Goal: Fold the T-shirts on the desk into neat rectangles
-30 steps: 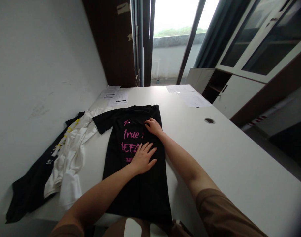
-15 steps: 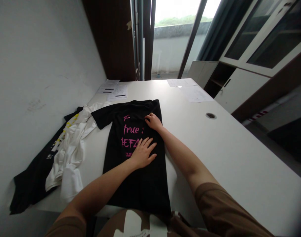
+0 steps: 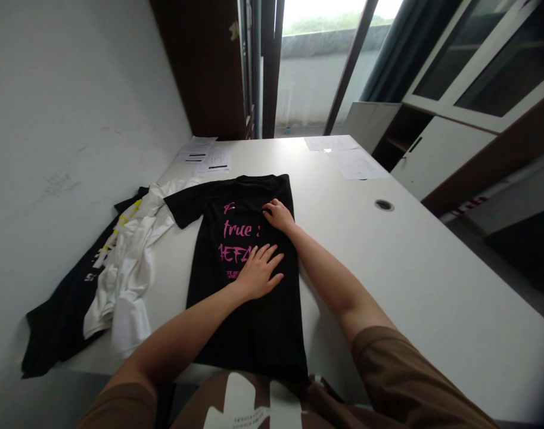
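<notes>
A black T-shirt (image 3: 236,333) with pink lettering lies on the white table in front of me, its right side folded inward over part of the print. One sleeve sticks out to the left. My left hand (image 3: 259,273) rests flat on the shirt's middle, fingers spread, beside the lettering. Farther up, my right hand (image 3: 278,214) bends its fingers together on the folded cloth near the right edge, fingertips gripping the fabric. Left of it lie a crumpled white garment (image 3: 131,262) and, partly beneath that, another black garment (image 3: 70,310) with yellow and white print.
Papers (image 3: 209,159) lie at the table's far left, and more sheets (image 3: 354,161) at its far right. A round cable hole (image 3: 384,205) sits in the white tabletop (image 3: 415,286). A wall (image 3: 75,119) borders the left; a white cabinet (image 3: 450,152) stands beyond the right edge.
The camera view has shifted slightly, so the scene sits a little higher. Both hands keep almost the same places on the T-shirt.
</notes>
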A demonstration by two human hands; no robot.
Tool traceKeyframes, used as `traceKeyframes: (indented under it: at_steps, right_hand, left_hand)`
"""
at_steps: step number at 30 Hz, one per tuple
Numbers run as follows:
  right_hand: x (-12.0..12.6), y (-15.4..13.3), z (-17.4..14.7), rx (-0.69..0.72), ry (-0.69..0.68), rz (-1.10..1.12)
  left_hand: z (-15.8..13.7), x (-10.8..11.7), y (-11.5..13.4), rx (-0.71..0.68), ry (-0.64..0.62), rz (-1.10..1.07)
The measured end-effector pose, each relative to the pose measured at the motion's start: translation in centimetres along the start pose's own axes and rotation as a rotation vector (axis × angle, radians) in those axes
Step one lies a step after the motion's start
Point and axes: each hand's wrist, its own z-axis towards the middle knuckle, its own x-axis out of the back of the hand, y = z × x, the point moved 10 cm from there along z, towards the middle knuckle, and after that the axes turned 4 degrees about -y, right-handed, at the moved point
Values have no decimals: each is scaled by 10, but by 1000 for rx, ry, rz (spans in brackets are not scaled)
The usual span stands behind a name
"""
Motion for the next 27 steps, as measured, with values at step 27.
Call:
traceKeyframes:
  at_steps: [27]
  right_hand:
    - [4, -4, -2, 6, 9, -8]
  left_hand:
    - [0, -1, -1, 1, 10, -2]
